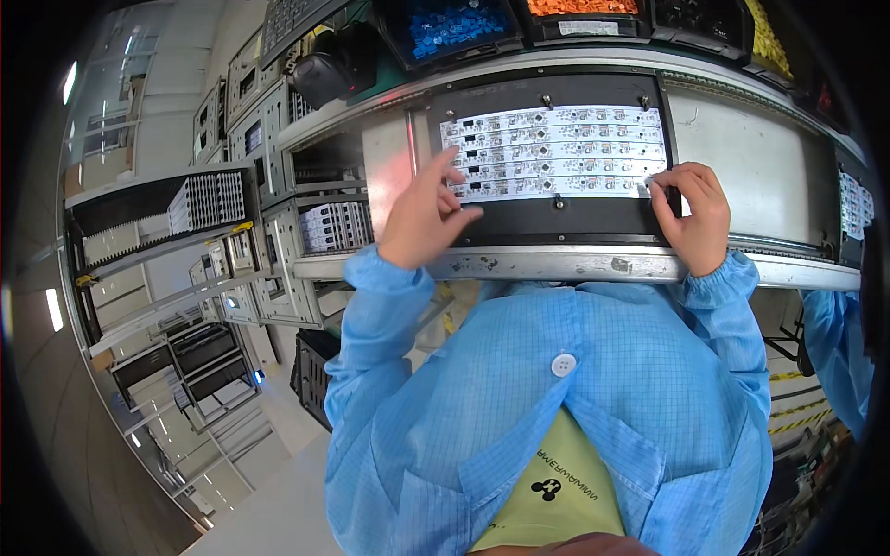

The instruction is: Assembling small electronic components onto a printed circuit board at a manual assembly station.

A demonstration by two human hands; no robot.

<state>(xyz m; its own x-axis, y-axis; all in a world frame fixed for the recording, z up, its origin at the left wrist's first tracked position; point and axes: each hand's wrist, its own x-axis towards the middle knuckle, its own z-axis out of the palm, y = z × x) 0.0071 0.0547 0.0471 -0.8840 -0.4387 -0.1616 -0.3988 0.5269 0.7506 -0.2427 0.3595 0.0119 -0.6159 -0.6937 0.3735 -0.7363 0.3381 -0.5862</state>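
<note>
A white circuit board panel (556, 168), made of several long strips with small parts on them, lies in a black carrier plate (510, 223). Metal pins or screws (546, 100) stand along the plate's edges. At the panel's left end is my left hand (422, 213), thumb and fingers apart, with nothing seen in it. My right hand (697, 213) is at the panel's lower right corner, thumb and forefinger pinched together. Whether anything small is between those fingertips is hidden.
The plate sits on a conveyor with metal rails (593, 268). Behind it stand bins of blue (454, 30), orange (579, 7) and yellow (769, 42) small parts, and a black device (326, 69). At left are board racks (206, 204). Another person's blue sleeve (830, 343) shows at right.
</note>
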